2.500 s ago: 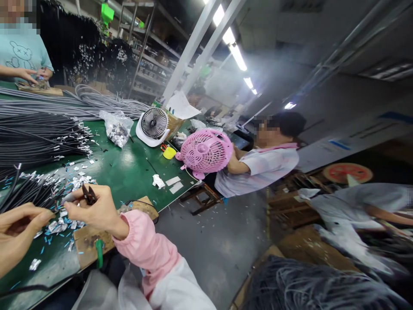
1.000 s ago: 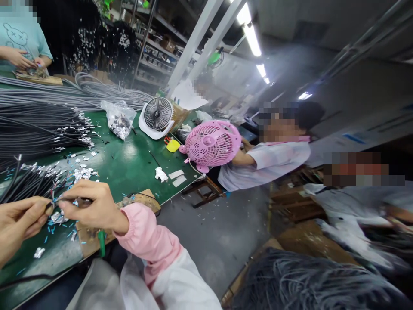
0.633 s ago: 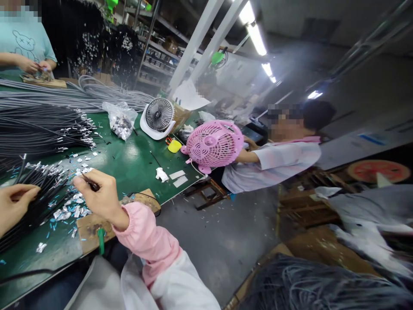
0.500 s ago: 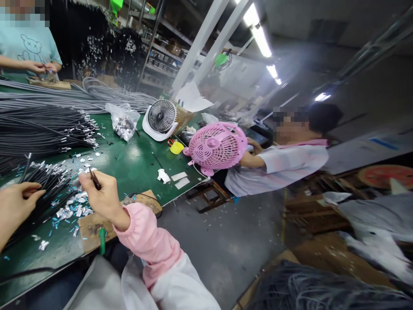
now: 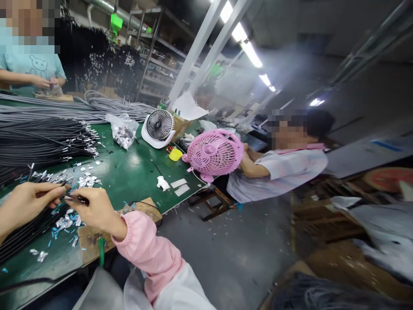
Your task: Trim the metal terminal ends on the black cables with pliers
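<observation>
Black cable (image 5: pixel 48 193) end at lower left of frame, pinched between fingers of left hand (image 5: pixel 27 202). Right hand (image 5: pixel 93 209) closed on small dark cutting tool (image 5: pixel 75 199), tip just beside cable end. Foil scraps (image 5: pixel 66 221) scattered beneath on green table (image 5: pixel 132 172). Cable bundle (image 5: pixel 38 140) upper left. Pink fan (image 5: pixel 213 153) mid-frame, white fan (image 5: pixel 158 127) behind it.

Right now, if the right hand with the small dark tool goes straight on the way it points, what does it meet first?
Most likely the left hand: the right hand aims its dark tool leftward at the left fingertips, which pinch a black cable end. Depth is unclear.
</observation>
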### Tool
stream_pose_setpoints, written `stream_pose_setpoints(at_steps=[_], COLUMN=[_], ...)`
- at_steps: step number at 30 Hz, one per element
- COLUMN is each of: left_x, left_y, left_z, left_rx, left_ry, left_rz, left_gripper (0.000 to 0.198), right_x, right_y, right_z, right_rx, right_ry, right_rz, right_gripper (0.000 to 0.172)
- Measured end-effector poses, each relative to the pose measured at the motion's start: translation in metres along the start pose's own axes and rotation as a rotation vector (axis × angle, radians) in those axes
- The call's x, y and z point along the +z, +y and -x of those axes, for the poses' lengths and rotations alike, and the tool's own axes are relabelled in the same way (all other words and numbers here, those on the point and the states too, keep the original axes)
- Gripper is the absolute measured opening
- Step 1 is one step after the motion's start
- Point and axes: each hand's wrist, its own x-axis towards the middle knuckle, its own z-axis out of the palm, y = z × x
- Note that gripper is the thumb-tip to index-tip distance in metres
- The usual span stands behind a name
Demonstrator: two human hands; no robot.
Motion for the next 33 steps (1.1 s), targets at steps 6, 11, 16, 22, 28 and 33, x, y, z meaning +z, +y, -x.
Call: stream_pose_setpoints(at_steps=[6, 11, 16, 22, 28, 33], left_x=[0.008, 0.021, 0.028, 0.032, 0.029, 0.024], left_y=[0.022, 0.007, 0.002, -0.008, -0.015, -0.006], left_z=[0.023, 0.044, 0.053, 0.055, 0.054, 0.057], left_rx=[0.145, 0.148, 0.17, -0.112, -0.226, -0.121], left_ry=[-0.081, 0.24, 0.354, 0.243, 0.249, 0.306], left_rz=[0.16, 0.227, 0.148, 0.22, 0.371, 0.36], left_gripper=[0.062, 0.024, 0.021, 0.035, 0.034, 0.028], right_x=[-0.002, 0.0, 0.002, 0.003, -0.002, -0.003], right_y=[0.002, 0.002, 0.004, 0.007, 0.0, -0.002], right_z=[0.003, 0.006, 0.007, 0.009, 0.011, 0.014], right_rx=[-0.05, -0.109, -0.053, -0.11, 0.041, -0.034], right_ry=[0.217, 0.252, 0.252, 0.217, 0.146, 0.171], right_rz=[-0.015, -0.136, -0.133, -0.047, -0.133, -0.065], right_gripper=[0.009, 0.016, 0.017, 0.007, 0.037, 0.027])
